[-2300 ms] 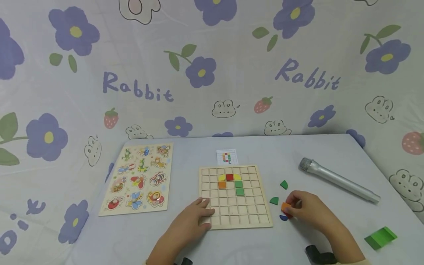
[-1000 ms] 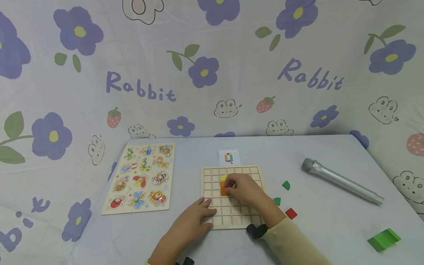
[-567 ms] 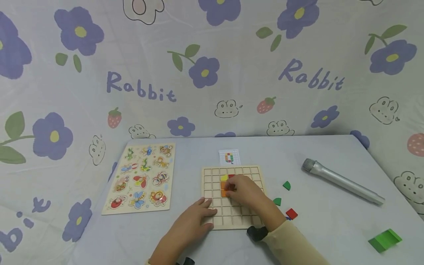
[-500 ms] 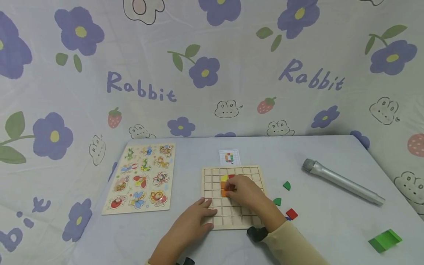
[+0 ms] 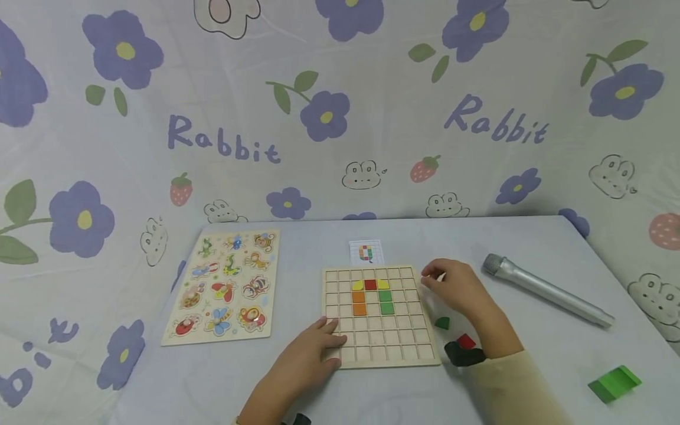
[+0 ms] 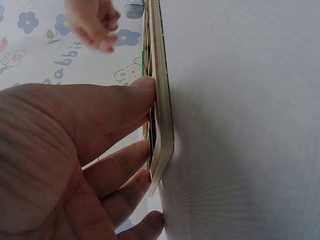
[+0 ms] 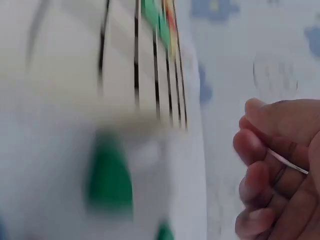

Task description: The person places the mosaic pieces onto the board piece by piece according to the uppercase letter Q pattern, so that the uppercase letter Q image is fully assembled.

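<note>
While my left hand (image 5: 313,349) lies with its fingers relaxed and extended on the near-left corner of the gridded board (image 5: 366,339), thumb touching its edge, my right hand (image 5: 455,287) is just beside the board's right edge, fingers loosely bent and grasping nothing. Toward the board's far side, two yellow pieces (image 5: 383,284) flank a red square (image 5: 370,284); two orange squares (image 5: 359,309) run down below the left yellow one, two green squares (image 5: 386,309) below the right one. Just right of the board I have a loose green piece (image 5: 442,323) and a red tile (image 5: 466,340), the tile partly hidden by the black wrist device (image 5: 464,355). Beyond the board's far edge sits the pattern card (image 5: 375,258); well off its right is a silver microphone (image 5: 549,289), and left of it an insect puzzle (image 5: 220,290).
</note>
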